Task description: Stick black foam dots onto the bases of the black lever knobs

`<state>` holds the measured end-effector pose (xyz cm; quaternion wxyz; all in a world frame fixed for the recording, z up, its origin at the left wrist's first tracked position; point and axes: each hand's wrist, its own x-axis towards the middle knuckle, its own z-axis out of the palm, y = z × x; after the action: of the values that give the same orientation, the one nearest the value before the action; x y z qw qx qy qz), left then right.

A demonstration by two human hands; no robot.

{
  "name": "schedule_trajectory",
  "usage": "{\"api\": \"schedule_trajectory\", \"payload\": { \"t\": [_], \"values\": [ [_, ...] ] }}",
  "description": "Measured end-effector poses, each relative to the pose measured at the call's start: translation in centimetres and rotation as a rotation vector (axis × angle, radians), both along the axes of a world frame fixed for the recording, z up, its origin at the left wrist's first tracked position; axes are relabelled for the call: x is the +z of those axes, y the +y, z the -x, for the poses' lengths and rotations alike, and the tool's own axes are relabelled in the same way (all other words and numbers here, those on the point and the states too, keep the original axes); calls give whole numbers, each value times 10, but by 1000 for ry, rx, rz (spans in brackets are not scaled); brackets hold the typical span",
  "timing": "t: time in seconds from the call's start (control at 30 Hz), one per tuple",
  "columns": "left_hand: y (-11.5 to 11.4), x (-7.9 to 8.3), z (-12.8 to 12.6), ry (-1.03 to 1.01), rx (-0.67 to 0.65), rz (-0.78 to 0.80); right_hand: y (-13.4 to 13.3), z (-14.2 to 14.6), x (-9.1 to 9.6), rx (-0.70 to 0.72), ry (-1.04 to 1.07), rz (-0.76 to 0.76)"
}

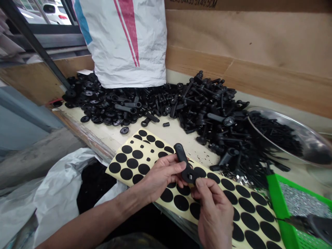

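Observation:
My left hand (160, 173) grips a black plastic crank handle (181, 154) between thumb and fingers. The handle's long arm points up and away, and its round end, with a small light metallic square in it, faces me. My right hand (216, 211) is closed, with thumb and fingertip pinching the edge of that round end. Whatever else lies under the right fingers is hidden. Below both hands spreads a pale yellow sheet (146, 152) with rows of round black stickers; a few spots on its far left part show only small black squares.
Behind the sheet lie heaps of black handles (207, 103) and round black discs (95, 110). A white sack (129, 45) stands at the back. To the right are a metal bowl (317, 147) of thin black pieces, a green basket (277, 197) of small metal parts and a dark power tool (313, 224).

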<state>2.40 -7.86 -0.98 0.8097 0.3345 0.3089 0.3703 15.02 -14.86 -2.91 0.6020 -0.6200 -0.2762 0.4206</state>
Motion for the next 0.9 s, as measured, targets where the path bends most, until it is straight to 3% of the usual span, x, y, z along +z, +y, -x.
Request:
{"api": "schedule_trajectory", "payload": {
  "t": [0.57,0.9],
  "values": [
    [-2,2,0,-19,19,13,1,0,1,3,-19,26],
    [-4,5,0,20,47,10,2,2,7,-19,-199,30]
  ]
}}
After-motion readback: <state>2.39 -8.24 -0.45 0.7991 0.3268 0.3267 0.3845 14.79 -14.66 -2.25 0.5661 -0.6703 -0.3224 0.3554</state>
